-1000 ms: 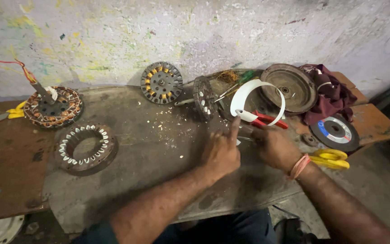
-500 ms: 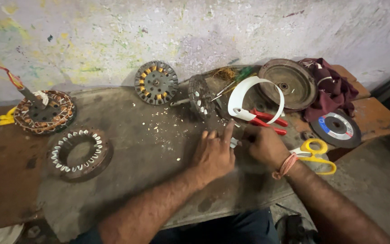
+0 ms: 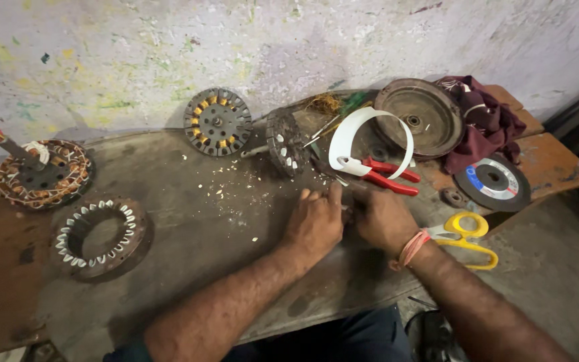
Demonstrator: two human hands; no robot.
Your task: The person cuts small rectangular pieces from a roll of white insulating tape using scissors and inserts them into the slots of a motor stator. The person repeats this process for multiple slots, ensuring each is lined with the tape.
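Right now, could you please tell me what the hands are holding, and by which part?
Both hands, left hand and right hand, meet around something small and dark; what it is and where it is gripped cannot be told.

A small dark part [image 3: 348, 213], mostly hidden, sits pinched between both hands on the grey bench

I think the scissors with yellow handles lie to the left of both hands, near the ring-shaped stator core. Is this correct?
Not quite. The head view shows the yellow-handled scissors on the right, beside the wrist of the right hand. The ring-shaped stator core lies far to the left of the left hand, away from the scissors.
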